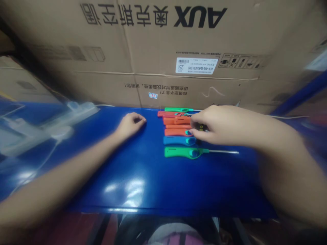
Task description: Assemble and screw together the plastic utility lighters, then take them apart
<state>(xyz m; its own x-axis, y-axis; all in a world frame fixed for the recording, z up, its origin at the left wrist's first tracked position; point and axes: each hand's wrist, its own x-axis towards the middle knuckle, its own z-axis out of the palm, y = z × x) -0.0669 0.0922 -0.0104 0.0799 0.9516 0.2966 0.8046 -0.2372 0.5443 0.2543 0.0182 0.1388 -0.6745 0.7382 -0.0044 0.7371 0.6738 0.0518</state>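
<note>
Several lighters (176, 132) lie in a tight row on a blue table (178, 185) as a person works over them with two bare hands. The nearest green lighter (176, 152), its metal tip pointing right, serves as the landmark. Just beyond it sits a blue lighter (175, 140); farther beyond come orange and red ones, some overlapping, and a second green lighter (172, 109) closes the row below a cardboard box (109, 64).

The step in hand appears to be handling or arranging the row's middle. The next move seems to call for a narrow, careful pinch, as neighbouring handles touch or nearly touch.

The right hand (219, 122) reaches in beyond the green landmark and slightly to its right, thumb and fingers narrowly set at the orange handles; whether they grip one cannot be told. A dark object with yellow marks (201, 127) shows partly beneath that hand. The left hand (129, 124), loosely curled with nothing visible in it, rests left of and beyond the landmark. The lighters thus lie between the hands, at the right fingertips and apart from the left.
</note>
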